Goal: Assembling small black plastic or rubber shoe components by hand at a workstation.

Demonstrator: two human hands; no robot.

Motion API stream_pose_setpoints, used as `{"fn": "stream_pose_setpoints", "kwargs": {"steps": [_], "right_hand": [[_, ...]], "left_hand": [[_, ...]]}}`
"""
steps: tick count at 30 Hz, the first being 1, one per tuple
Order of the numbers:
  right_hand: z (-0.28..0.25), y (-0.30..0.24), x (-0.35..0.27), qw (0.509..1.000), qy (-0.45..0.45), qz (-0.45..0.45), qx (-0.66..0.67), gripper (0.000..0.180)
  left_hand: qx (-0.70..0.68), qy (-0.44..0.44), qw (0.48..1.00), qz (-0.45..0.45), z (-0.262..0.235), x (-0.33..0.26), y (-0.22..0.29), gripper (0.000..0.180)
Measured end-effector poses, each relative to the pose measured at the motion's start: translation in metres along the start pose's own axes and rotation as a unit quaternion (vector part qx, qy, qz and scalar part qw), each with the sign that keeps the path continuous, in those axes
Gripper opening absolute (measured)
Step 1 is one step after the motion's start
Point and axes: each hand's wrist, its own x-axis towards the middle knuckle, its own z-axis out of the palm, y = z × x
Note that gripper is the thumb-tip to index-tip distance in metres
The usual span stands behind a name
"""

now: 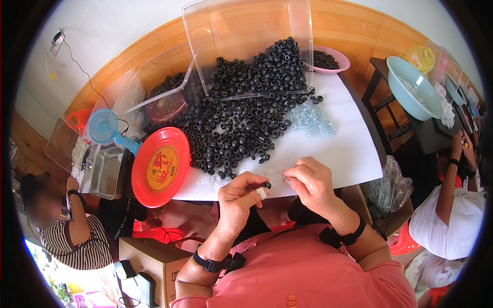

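Observation:
My left hand (237, 201) is closed over the table's near edge, pinching a small black ring-shaped part (266, 185) between thumb and fingertips. Something white, perhaps a wrap, shows at its thumb tip. Just to the right, my right hand (314, 186) has its thumb and fingers pressed together; whatever they hold is too small to make out. Beyond both hands spreads a heap of similar black parts (226, 136), hollow and rounded. Beside that heap, on the white table cover (349, 149), lies a patch of tiny clear pieces (311, 120).
A tipped clear plastic bin (251, 95) spills black parts at the back. Left are a red plate (137, 177), a blue fan (103, 127) and a metal tray (105, 174). A pink bowl (343, 62) stands at the back right. People sit on both sides.

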Motion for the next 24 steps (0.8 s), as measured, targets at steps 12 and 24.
{"fn": "stream_pose_setpoints", "kwargs": {"steps": [12, 24], "right_hand": [[-0.0001, 0.0003, -0.0014, 1.0, -0.003, -0.009, -0.017, 0.021], [0.002, 0.0005, -0.0022, 1.0, 0.007, -0.019, -0.019, 0.021]], "left_hand": [[0.003, -0.011, 1.0, 0.012, -0.0014, -0.0009, -0.002, 0.02], [0.0, -0.028, 0.999, 0.028, -0.0025, -0.0019, -0.0037, 0.02]]}}
